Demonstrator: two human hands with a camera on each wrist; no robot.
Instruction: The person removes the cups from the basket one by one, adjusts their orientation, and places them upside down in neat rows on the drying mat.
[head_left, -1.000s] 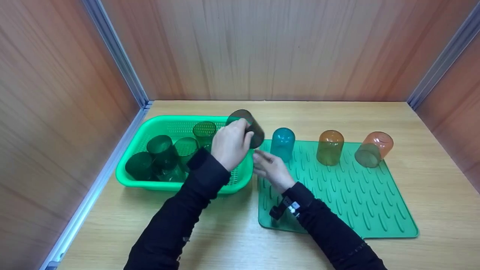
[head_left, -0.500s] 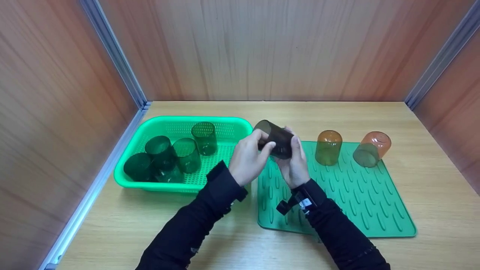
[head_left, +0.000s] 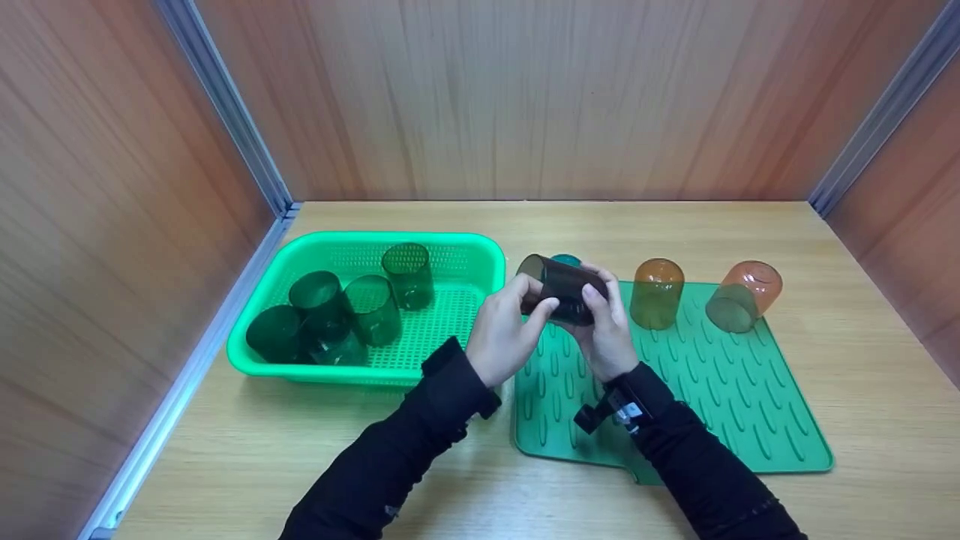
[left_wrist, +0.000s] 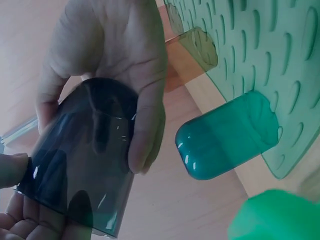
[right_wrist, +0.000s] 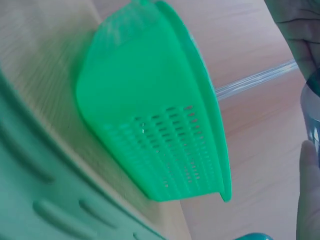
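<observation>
Together | left grip (head_left: 501,330), right grip (head_left: 611,341) | holding smoky cup (head_left: 568,288) | tilted, near green basket (head_left: 360,237)

One left hand (head_left: 501,330) and one right hand (head_left: 606,334) make two hands, and together they hold one dark cup (head_left: 566,289). To the right of the basket there are three more cups: one blue cup (left_wrist: 225,136), one amber cup (head_left: 657,294) and one pinkish cup (head_left: 756,282). The green basket (head_left: 457,296) is one, and inside it at least four cups (head_left: 409,276) can be counted; they overlap, so a fifth is not certain. There is one green mat (head_left: 720,390), and the tabletop (head_left: 514,499) is also one.
</observation>
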